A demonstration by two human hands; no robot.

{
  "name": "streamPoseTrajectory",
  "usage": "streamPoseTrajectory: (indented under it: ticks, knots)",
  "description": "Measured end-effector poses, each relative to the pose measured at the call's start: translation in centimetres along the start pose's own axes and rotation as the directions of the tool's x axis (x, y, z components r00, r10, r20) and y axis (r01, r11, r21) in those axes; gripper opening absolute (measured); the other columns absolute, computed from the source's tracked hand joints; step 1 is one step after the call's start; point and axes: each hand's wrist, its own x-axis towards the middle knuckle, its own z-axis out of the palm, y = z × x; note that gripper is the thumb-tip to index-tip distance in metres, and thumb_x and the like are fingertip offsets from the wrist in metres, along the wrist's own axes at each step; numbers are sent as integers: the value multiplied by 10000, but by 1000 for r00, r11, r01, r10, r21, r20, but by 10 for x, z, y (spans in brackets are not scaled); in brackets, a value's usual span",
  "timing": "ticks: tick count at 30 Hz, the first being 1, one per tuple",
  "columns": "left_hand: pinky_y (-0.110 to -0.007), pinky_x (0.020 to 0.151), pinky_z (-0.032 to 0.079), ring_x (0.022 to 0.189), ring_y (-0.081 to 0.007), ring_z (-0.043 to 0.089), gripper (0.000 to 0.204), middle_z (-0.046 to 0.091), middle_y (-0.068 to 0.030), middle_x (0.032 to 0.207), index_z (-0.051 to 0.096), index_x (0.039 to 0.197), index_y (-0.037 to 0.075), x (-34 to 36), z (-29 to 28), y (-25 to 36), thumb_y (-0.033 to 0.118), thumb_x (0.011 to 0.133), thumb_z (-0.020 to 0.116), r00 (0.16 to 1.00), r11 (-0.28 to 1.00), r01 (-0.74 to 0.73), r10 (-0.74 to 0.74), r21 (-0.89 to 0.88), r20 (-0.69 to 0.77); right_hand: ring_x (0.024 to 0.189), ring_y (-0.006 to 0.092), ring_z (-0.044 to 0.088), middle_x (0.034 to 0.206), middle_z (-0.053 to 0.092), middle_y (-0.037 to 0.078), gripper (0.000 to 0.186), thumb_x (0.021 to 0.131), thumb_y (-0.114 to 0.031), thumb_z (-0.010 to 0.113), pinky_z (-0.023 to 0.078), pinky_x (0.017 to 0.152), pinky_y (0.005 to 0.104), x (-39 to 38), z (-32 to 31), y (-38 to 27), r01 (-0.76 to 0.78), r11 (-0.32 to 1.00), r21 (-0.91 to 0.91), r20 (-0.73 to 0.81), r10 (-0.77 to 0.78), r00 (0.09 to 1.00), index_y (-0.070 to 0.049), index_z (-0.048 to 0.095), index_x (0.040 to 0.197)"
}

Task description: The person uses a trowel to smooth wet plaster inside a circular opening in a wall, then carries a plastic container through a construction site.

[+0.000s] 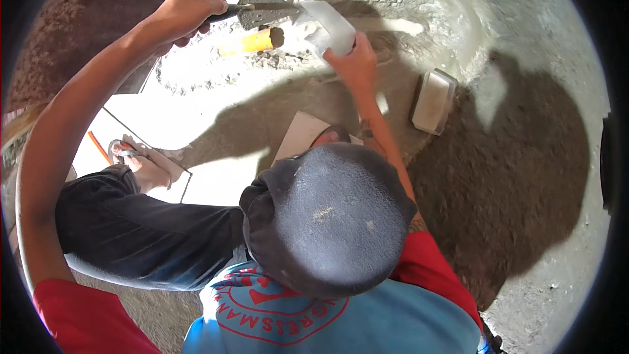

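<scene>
My left hand (190, 14) is closed round the black handle of a trowel (261, 8). Grey mortar seems to coat its blade, and the metal reaches toward the rim of a translucent white plastic tub (333, 27). My right hand (354, 62) grips that tub by its near end, holding it tilted above the ground. Glare hides most of what is inside. Just below the trowel, an orange-yellow pipe (249, 43) lies in rough mortar, its dark open end facing the tub. On the ground to the right of my right forearm sits a second clear rectangular tub (434, 101).
My bent right knee (327, 216) in dark jeans fills the lower middle. My sandalled left foot (141, 164) stands on pale tiles (223, 180), close to a thin orange hose (99, 147). A rough grey wall (557, 46) curves along the right, and my shadow falls across the ground.
</scene>
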Motion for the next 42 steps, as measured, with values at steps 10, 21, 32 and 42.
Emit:
streamPoseTrajectory:
  ticks: [10,21,32,42]
  knots:
    - [-226,369,226,424,-39,311,389,507,4,630,643,1207,39,-1,-24,-5,317,946,566,990,995,-95,94,2,105,658,143,611,799,645,50,385,771,-255,781,497,597,297,8,-16,48,-495,654,572,273,418,867,4,646,1022]
    - [-183,342,249,408,-9,343,481,507,34,612,621,1266,31,4,-20,1,390,950,570,945,969,-215,238,-122,222,656,109,525,889,578,44,319,852,-236,695,452,592,262,-39,-168,52,-397,465,791,14,636,772,-31,587,1071]
    - [-213,361,198,414,-17,274,408,459,52,625,653,1208,64,8,-14,4,359,934,585,969,977,-110,146,-182,200,698,120,518,997,613,70,544,750,-222,804,484,661,280,-108,-226,55,-467,884,-26,-708,313,633,24,557,1168]
    - [-188,341,247,403,1,334,512,496,54,587,591,1303,43,10,-14,6,408,945,585,969,986,-137,153,-94,192,1022,264,549,1141,508,133,659,650,-157,835,500,803,364,-114,-231,16,-475,811,-343,-647,162,745,-17,532,1217]
